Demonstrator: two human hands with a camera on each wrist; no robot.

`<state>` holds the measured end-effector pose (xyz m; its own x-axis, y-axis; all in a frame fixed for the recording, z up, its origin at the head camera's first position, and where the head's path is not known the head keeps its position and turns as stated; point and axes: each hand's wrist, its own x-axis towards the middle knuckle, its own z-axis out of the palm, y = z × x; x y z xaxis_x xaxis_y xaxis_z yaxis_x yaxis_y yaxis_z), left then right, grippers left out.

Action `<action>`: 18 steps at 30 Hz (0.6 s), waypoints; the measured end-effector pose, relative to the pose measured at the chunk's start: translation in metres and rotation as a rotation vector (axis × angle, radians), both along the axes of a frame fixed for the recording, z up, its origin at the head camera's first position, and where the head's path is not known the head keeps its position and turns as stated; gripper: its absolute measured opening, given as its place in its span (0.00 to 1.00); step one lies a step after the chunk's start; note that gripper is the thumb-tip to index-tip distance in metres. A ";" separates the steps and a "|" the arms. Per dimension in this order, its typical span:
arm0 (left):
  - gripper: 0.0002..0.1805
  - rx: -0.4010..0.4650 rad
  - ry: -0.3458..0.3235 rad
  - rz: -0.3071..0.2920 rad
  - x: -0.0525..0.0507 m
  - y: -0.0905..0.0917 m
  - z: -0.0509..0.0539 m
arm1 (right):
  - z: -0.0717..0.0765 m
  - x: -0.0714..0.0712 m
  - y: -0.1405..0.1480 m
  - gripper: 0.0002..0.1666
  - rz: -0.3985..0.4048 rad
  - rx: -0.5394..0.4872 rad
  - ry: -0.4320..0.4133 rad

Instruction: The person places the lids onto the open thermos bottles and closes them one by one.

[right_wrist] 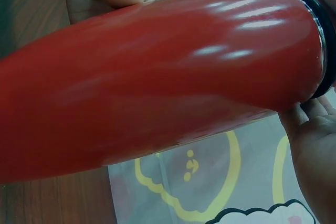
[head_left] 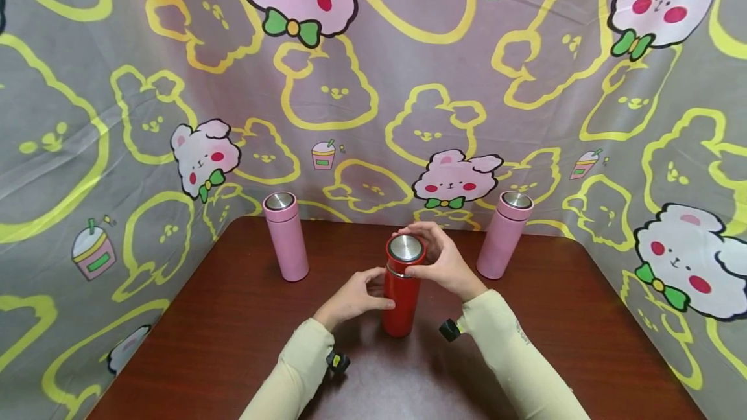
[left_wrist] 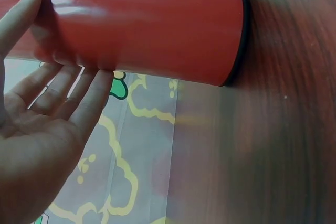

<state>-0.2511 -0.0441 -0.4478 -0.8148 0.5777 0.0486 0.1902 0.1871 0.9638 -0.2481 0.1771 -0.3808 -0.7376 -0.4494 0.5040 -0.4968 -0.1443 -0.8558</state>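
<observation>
A red thermos bottle (head_left: 400,313) stands upright on the brown table, its lid (head_left: 406,248) topped with a silver disc. My left hand (head_left: 354,297) holds the body from the left; in the left wrist view its thumb (left_wrist: 23,17) lies on the near side and its fingers (left_wrist: 79,90) touch the other side. Around the lid and neck, my right hand (head_left: 448,267) grips with thumb and fingers. A silver and dark band (right_wrist: 321,45) shows between body and lid in the right wrist view. Whether the lid is loose I cannot tell.
Two pink thermos bottles with silver tops stand farther back, one at the left (head_left: 287,242) and one at the right (head_left: 504,238). A patterned cloth (head_left: 362,148) with bunny drawings hangs behind and along both sides of the table (head_left: 222,323).
</observation>
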 end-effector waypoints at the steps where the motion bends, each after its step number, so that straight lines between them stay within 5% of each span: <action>1: 0.33 0.000 -0.002 0.001 0.000 0.000 0.000 | -0.001 0.000 0.000 0.39 0.002 -0.004 -0.002; 18: 0.33 -0.001 0.000 -0.001 0.000 0.000 -0.001 | -0.002 -0.001 0.005 0.37 0.042 0.022 -0.017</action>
